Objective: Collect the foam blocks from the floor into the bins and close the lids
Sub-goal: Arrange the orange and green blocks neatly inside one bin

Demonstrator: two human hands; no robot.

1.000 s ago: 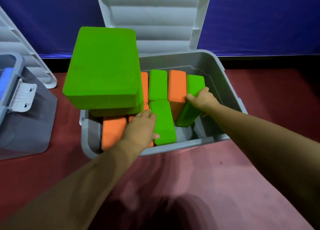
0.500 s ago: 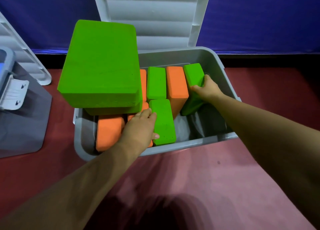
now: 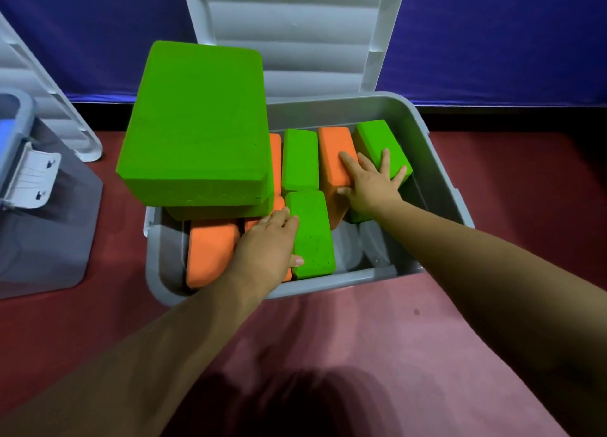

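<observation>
Head view, 12 o'clock: ribbed white lid (image 3: 295, 42) upright behind smooth grey plastic bin (image 3: 437, 147), packed with matte, round-edged foam blocks (image 3: 300, 159), large green slab (image 3: 197, 124) propped at 10 o'clock. Right hand (image 3: 371, 187) flat, fingers splayed, pressing orange block (image 3: 331, 160) and tilted green block (image 3: 381, 137) at 2 o'clock, gripping nothing. Left hand (image 3: 266, 242) open at 6 o'clock, fingers straight beside near green block (image 3: 312, 236), thumb touching it.

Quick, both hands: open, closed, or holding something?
Left hand: open, resting against the near green block.
Right hand: open, flat on the orange block and far-right green block.
</observation>
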